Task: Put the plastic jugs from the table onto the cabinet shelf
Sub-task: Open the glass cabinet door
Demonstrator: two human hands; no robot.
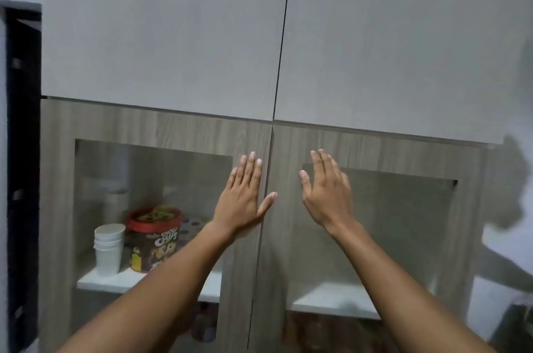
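Item: tall grey wood-grain cabinet w/ two glass-paned doors (253,133), both doors shut, seam running down between them; plain pale grey upper doors (161,35) above, also shut. Left hand (245,194): flat, fingers spread, palm on the left door's frame just beside the seam, grasping nothing. Right hand (326,194): open, fingers straight, at or just off the right door's frame; contact cannot be told; holds nothing. Behind left glass, on white cabinet shelf (115,280): stack of white plastic cups (109,248), touching or just beside a red-lidded brown Choco Chips tub (154,237); blurred pale cylinder behind them, unidentified. Behind right glass: white shelf section (331,300), nothing visible on it. Lower compartment: dark blurred items, not identifiable. Plastic jugs: not in view, none seen on either shelf; the surface they sit on is also out of frame. Progress est.: early, approx. nil done. No jug placed as far as visible; doors need opening first, prob. the step in hand. Remaining: open doors, fetch jugs, set on shelf; right section looks the roomier spot.
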